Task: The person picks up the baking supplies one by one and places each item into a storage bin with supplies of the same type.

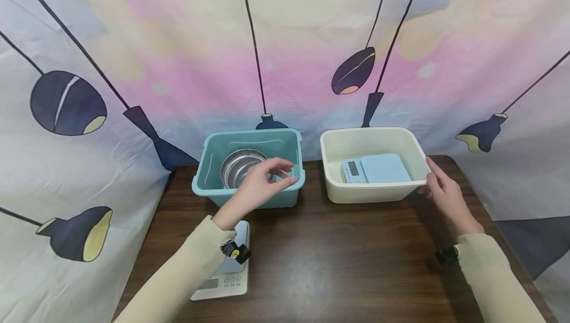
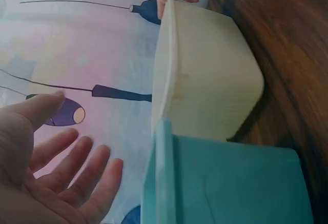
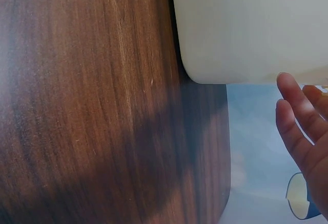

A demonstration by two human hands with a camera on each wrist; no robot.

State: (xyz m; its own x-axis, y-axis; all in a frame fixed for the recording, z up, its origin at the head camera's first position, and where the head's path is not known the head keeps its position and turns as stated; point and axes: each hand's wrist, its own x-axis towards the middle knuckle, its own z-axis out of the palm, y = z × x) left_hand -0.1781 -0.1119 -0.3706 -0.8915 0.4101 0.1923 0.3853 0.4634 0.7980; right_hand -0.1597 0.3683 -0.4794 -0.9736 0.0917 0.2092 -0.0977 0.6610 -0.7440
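Note:
My left hand (image 1: 262, 179) hovers over the front right of a teal plastic bin (image 1: 256, 137), its fingers loosely bent. In the left wrist view that hand (image 2: 66, 172) is spread beside the rim and holds nothing. Inside the teal bin sit round metal bowls (image 1: 238, 164), partly hidden by the hand. My right hand (image 1: 445, 197) holds the right rim of a white plastic bin (image 1: 356, 194), one finger along the top and others below the rim. In the right wrist view, fingertips (image 3: 287, 80) meet the bin's edge. A light blue kitchen scale (image 1: 385, 167) lies in the white bin.
A white and blue kitchen scale (image 1: 229, 281) lies on the dark wooden table (image 1: 343, 263) beneath my left forearm, partly covered by it. A printed cloth (image 1: 294, 26) with lamp drawings hangs behind and beside the table. Both bins stand side by side near the back edge.

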